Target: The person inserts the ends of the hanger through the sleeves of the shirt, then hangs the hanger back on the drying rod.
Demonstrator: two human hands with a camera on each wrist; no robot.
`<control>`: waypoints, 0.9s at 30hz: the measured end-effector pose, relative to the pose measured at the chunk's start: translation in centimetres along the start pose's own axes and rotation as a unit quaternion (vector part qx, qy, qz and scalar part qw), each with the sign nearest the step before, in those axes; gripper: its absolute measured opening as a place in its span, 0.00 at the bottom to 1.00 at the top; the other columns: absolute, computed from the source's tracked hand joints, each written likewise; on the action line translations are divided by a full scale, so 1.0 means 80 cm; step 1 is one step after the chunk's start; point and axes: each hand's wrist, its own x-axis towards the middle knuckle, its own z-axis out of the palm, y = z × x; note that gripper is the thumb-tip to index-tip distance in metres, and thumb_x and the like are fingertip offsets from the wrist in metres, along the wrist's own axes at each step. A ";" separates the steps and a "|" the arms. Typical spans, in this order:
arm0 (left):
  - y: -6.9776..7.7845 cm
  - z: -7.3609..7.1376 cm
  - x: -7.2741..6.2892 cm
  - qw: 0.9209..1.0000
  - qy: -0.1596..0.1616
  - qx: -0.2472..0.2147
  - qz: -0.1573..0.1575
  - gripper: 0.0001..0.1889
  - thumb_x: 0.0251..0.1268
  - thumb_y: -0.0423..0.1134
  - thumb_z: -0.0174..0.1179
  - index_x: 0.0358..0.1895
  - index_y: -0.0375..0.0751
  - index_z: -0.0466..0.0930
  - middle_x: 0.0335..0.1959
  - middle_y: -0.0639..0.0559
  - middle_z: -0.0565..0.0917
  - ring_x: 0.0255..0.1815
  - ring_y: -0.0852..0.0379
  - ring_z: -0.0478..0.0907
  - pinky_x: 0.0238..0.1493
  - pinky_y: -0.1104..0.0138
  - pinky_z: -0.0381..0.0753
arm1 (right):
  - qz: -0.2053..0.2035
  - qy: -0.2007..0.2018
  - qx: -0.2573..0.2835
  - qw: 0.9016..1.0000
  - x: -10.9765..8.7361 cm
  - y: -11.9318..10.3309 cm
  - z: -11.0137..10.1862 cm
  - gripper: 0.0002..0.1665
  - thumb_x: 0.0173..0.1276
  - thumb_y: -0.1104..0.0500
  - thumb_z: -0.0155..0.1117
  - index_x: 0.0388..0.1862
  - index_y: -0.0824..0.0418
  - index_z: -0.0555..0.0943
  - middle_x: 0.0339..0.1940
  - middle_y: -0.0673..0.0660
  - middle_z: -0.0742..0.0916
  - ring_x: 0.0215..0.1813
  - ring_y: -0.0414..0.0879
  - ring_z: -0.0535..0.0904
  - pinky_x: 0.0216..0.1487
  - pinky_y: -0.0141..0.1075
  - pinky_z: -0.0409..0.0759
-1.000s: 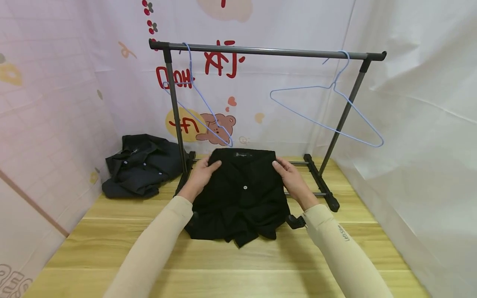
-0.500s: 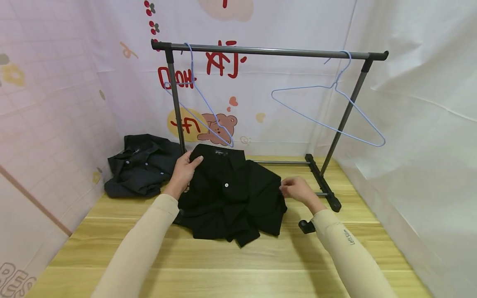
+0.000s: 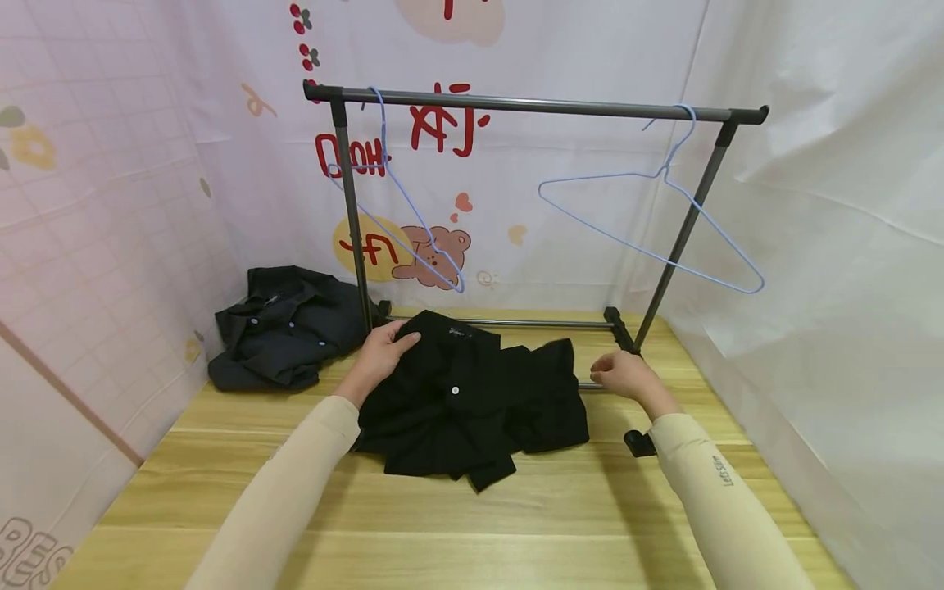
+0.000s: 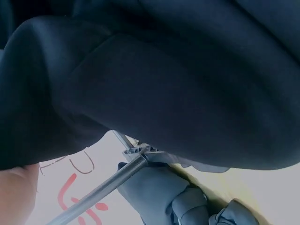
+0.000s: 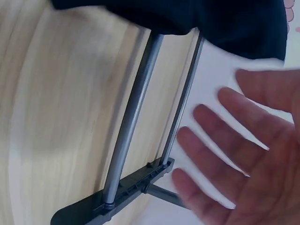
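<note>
A black button shirt (image 3: 431, 410) lies bunched on the wooden table, its collar label and one white button showing. At its upper left edge my left hand (image 3: 378, 360) pinches the cloth by the shoulder, thumb on top. Dark fabric fills most of the left wrist view, with part of the hand at the lower left. To the right of the shirt is my right hand (image 3: 628, 378), holding nothing. In the right wrist view that hand (image 5: 243, 154) has its fingers spread, a little apart from the shirt's dark edge (image 5: 243, 28).
A second dark shirt (image 3: 288, 332) is heaped at the back left. Behind the black shirt stands a metal clothes rack (image 3: 531, 104). Two blue wire hangers hang from it, one on the left (image 3: 413, 215) and one on the right (image 3: 627, 240).
My right hand has left the collar and moved right, and the shirt's right part now spreads farther that way. The right fingers have let go. The left hand kept its pinch and sank slightly.
</note>
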 end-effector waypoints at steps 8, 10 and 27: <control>0.002 0.003 0.001 0.999 0.006 0.048 0.007 0.21 0.77 0.40 0.54 0.69 0.41 0.73 0.66 0.42 0.75 0.65 0.44 0.71 0.66 0.50 0.68 | 0.003 0.205 -0.006 0.979 -0.001 -0.014 -0.021 0.20 0.76 0.54 0.55 0.56 0.66 0.82 0.51 0.67 0.85 0.49 0.64 0.82 0.43 0.58 0.78; 0.004 0.003 0.002 0.998 0.014 0.058 0.007 0.20 0.76 0.39 0.55 0.67 0.40 0.75 0.64 0.42 0.76 0.63 0.44 0.73 0.64 0.50 0.70 | -0.017 0.294 -0.008 0.956 0.001 -0.018 -0.031 0.18 0.75 0.56 0.57 0.55 0.67 0.82 0.51 0.68 0.84 0.48 0.65 0.81 0.43 0.59 0.77; 0.011 0.008 0.004 0.996 0.029 0.087 -0.002 0.16 0.69 0.33 0.58 0.57 0.38 0.82 0.56 0.41 0.82 0.48 0.46 0.79 0.53 0.55 0.76 | 0.059 0.476 -0.020 0.877 0.002 -0.010 -0.184 0.33 0.79 0.50 0.48 0.75 0.68 0.61 0.71 0.70 0.70 0.72 0.65 0.63 0.70 0.59 0.54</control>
